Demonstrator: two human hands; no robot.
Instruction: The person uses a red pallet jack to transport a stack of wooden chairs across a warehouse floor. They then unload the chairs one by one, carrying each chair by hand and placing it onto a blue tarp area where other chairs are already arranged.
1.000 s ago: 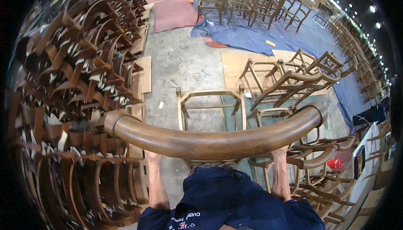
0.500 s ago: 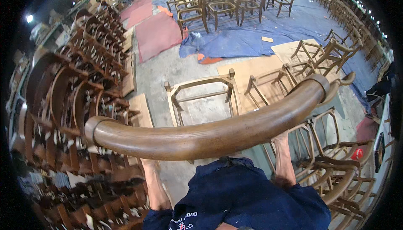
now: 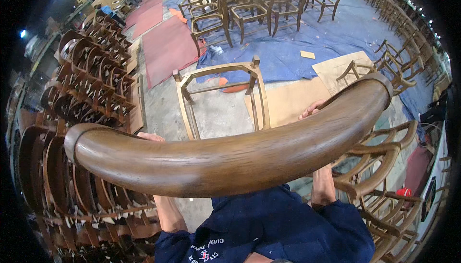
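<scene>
The curved brown chair rail (image 3: pixel 230 160) spans the view from 9 to 2 o'clock, tilted steeper than a second ago, right end raised. The left hand (image 3: pixel 152 137) and right hand (image 3: pixel 312 110) grip behind it; finger positions cannot be told. The bare chair frame (image 3: pixel 221 95) stands at 12 o'clock.

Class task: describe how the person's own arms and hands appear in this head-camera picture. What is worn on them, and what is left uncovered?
Both forearms are bare; no gloves, watch or rings show on what can be seen. The left hand and right hand are mostly hidden, only fingers peeking out. Short dark navy sleeves end near the elbows, part of a navy shirt with small light and red printed markings on the chest.
</scene>
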